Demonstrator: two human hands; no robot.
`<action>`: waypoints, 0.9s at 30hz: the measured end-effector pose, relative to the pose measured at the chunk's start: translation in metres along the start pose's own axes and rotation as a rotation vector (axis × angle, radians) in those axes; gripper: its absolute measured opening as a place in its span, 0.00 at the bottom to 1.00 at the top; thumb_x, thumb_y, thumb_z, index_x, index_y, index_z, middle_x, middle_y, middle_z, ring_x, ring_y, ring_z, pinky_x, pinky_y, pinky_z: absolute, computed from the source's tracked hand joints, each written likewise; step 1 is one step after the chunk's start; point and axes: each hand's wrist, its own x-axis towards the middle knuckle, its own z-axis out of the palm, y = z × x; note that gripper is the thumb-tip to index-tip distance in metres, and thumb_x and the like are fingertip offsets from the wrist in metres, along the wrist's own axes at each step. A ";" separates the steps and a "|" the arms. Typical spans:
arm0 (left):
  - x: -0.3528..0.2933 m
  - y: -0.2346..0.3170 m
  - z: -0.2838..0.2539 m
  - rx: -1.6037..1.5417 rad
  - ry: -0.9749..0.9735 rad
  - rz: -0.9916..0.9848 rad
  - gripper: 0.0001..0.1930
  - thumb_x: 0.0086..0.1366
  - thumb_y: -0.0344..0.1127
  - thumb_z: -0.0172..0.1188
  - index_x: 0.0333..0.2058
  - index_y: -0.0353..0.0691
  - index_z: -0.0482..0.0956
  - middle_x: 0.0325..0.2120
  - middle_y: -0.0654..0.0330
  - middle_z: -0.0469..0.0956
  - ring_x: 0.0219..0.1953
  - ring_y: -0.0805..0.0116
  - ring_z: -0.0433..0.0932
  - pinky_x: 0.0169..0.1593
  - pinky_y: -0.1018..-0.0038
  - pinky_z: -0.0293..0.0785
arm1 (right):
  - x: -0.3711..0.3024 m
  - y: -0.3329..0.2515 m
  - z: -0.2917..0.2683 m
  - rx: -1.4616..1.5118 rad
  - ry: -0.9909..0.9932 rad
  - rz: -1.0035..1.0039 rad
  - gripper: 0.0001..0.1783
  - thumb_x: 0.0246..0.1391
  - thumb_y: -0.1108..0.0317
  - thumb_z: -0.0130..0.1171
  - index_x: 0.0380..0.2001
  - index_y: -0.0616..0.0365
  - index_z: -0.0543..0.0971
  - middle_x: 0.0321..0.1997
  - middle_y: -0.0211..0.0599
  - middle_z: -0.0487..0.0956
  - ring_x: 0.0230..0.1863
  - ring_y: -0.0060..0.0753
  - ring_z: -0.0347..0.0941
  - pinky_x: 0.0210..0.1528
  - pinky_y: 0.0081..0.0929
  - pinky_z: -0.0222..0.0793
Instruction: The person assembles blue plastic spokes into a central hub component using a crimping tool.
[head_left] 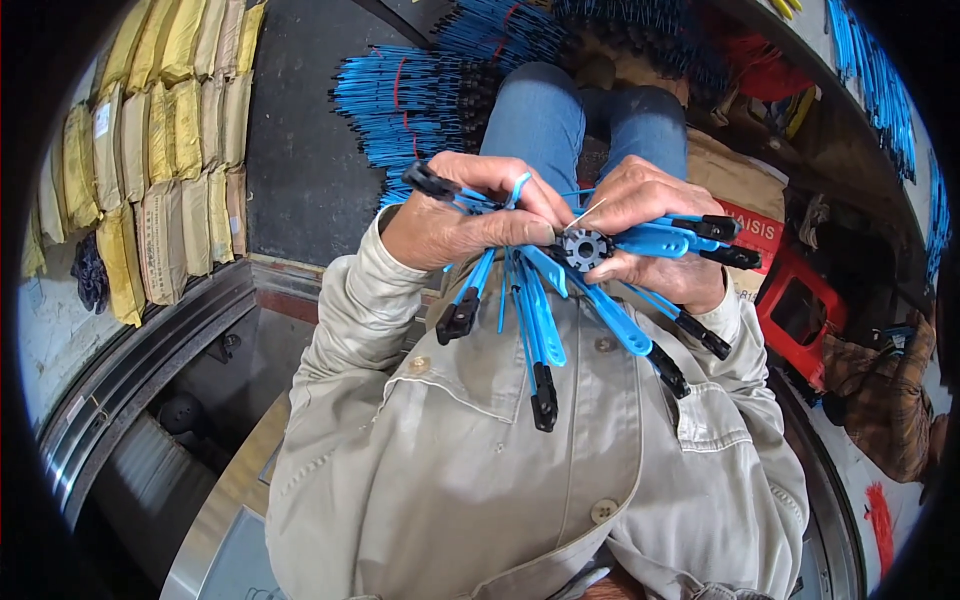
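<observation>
A round black slotted hub [585, 249] sits in front of my chest, with several blue plastic arms [540, 320] fanning out from it. Each visible arm ends in a black tip piece [544, 398]. My right hand [650, 225] is closed around the hub's right side, and some blue arms stick out past its fingers. Against the hub's left side my left hand [490, 210] pinches a blue arm; a blue loop crosses one finger, and a black end piece [430, 181] pokes out by the wrist. A thin pale strand [590, 212] shows between the hands. Fingertips partly hide the joints.
Bundles of blue and black strips [400, 110] lie beyond my left knee. Yellow and tan packages [150, 150] are stacked at the left. At the right are a red plastic frame [800, 315], plaid cloth [885, 400] and more blue strips [880, 90].
</observation>
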 end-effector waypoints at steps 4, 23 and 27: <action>0.006 0.000 -0.004 0.021 -0.010 -0.060 0.06 0.55 0.29 0.63 0.27 0.32 0.79 0.29 0.56 0.79 0.33 0.73 0.76 0.39 0.76 0.72 | -0.001 0.001 -0.003 0.005 -0.045 0.109 0.20 0.31 0.69 0.74 0.31 0.61 0.77 0.29 0.34 0.78 0.33 0.28 0.75 0.34 0.24 0.69; 0.033 -0.011 -0.031 0.070 -0.368 -0.007 0.08 0.53 0.35 0.64 0.25 0.37 0.77 0.29 0.61 0.75 0.33 0.71 0.73 0.39 0.74 0.69 | 0.019 -0.015 -0.009 0.078 -0.276 0.084 0.17 0.39 0.69 0.70 0.35 0.57 0.78 0.33 0.34 0.76 0.38 0.31 0.70 0.40 0.24 0.64; 0.028 -0.012 -0.032 0.047 -0.115 0.000 0.07 0.54 0.31 0.61 0.30 0.35 0.76 0.30 0.61 0.75 0.34 0.70 0.73 0.42 0.74 0.69 | 0.022 -0.012 -0.003 0.328 -0.121 0.160 0.14 0.39 0.72 0.69 0.33 0.61 0.78 0.35 0.32 0.77 0.38 0.24 0.70 0.42 0.24 0.66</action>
